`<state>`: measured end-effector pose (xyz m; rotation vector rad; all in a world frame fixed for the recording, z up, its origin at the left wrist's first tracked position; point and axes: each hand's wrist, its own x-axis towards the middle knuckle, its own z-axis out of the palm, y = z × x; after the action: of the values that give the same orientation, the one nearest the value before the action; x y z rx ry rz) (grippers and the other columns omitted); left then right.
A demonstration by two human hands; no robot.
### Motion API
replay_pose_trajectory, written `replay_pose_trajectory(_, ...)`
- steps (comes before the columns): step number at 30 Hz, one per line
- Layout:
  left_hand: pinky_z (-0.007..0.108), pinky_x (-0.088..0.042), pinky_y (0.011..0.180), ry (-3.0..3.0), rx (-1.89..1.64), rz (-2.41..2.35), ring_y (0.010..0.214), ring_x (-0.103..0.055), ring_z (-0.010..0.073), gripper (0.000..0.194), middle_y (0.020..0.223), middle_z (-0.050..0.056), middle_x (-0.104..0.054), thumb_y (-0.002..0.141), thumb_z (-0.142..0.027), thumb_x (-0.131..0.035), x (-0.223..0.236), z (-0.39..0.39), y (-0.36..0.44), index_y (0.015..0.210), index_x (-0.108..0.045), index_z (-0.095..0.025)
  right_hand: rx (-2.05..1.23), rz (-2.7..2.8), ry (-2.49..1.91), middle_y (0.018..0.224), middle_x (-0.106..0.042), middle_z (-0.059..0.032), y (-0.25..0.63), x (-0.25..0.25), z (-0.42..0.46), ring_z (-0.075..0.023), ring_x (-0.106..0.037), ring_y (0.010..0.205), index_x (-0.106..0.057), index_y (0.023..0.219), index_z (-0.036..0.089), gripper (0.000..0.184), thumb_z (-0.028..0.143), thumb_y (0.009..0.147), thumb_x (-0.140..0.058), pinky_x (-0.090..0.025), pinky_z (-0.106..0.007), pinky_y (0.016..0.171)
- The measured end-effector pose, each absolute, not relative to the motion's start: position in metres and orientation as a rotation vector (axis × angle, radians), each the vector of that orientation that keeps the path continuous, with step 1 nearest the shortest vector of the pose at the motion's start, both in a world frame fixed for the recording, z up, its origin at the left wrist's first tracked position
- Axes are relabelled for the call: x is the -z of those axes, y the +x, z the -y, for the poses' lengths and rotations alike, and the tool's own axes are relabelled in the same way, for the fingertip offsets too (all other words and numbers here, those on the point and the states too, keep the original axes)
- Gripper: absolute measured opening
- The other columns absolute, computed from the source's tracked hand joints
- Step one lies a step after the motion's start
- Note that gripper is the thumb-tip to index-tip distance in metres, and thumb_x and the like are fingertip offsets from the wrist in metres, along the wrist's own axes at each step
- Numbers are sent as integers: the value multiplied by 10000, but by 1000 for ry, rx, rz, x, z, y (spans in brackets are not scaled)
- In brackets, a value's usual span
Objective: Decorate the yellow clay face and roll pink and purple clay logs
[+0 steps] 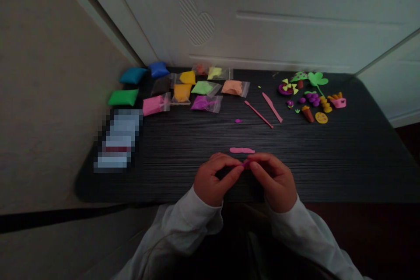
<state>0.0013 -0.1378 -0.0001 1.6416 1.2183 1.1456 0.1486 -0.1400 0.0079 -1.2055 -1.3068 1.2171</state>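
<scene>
Between my left hand (218,177) and my right hand (277,179) is a small piece of purple clay (245,164). The thumb and fingertips of both hands pinch it, one hand at each end. Most of the piece is hidden by the fingers. Just beyond the fingertips, a flattened strip of pink clay (242,150) lies on the dark table. Farther back lie a little purple clay bit (238,120), a thin pink modelling stick (259,114) and a pink plastic knife (272,107).
Bags of coloured clay, including a purple bag (201,103) and a pink bag (155,105), line the back left of the table (177,153). A blurred-out phone-like screen (118,140) lies at left. Small clay figures, among them a yellow smiley disc (321,117), sit at right. A white panel (278,39) stands behind.
</scene>
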Motion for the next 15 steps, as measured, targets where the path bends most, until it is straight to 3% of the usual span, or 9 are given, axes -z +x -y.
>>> replay_pose_trajectory(3,290,-447,730,1642,-1136,-1210,708,-567,116,64,715,5,-624,718,-199,-562,-1,137,1,759,-610,-184,-1224,1341,-1187,857,-616,-17,148,-7,140,-126,-569,757,-584,912,244,178,249,736,-558,-475,-288,695)
replay_pose_trajectory(8,292,-451,712,1645,-1143,-1193,688,-564,115,62,700,8,-620,711,-201,-570,-1,138,1,755,-608,-180,-1161,1430,-1201,780,-613,-22,149,-7,139,-152,-558,792,-594,771,211,64,244,740,-549,-456,-324,726)
replay_pose_trajectory(15,295,-453,728,1657,-1167,-1179,723,-566,119,121,744,17,-630,694,-154,-580,1,140,1,805,-620,-178,-1192,1360,-1198,806,-604,-4,149,-5,140,-126,-551,763,-592,820,232,86,235,749,-545,-456,-283,692)
